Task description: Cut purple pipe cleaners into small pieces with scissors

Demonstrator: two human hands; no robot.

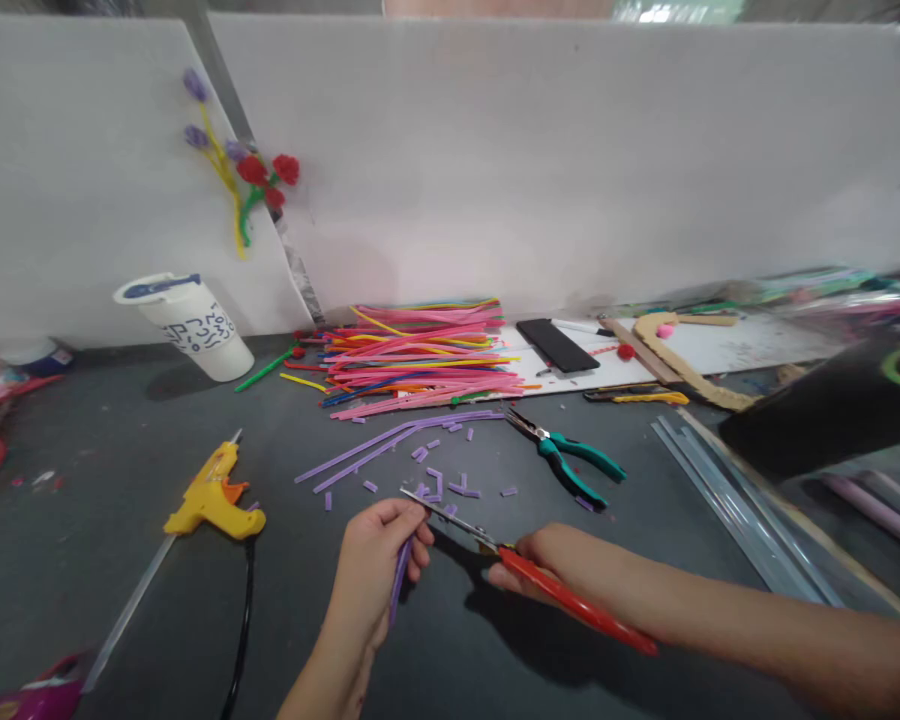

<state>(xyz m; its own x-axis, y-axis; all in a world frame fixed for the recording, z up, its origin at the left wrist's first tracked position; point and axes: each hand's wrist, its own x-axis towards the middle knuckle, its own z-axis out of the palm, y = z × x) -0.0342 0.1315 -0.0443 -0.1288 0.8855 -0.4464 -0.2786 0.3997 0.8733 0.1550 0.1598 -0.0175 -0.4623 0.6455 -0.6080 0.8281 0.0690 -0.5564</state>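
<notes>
My left hand (379, 560) is closed in a pinch round a thin purple strip (400, 580) that hangs down through my fingers. My right hand (551, 565) grips red-handled scissors (495, 555), whose metal blades point left and meet the top end of the strip at my left fingertips. Just beyond the blades, several short purple cut pieces (450, 485) lie scattered on the dark grey table (120, 450), with longer purple strips (390, 440) behind them.
A heap of pink and mixed-colour strips (420, 360) lies at the back. Green-handled pliers (570, 460) rest to the right, a yellow glue gun (214, 495) to the left, a tipped white cup (191, 325) farther back. A black phone (556, 345) lies on white board.
</notes>
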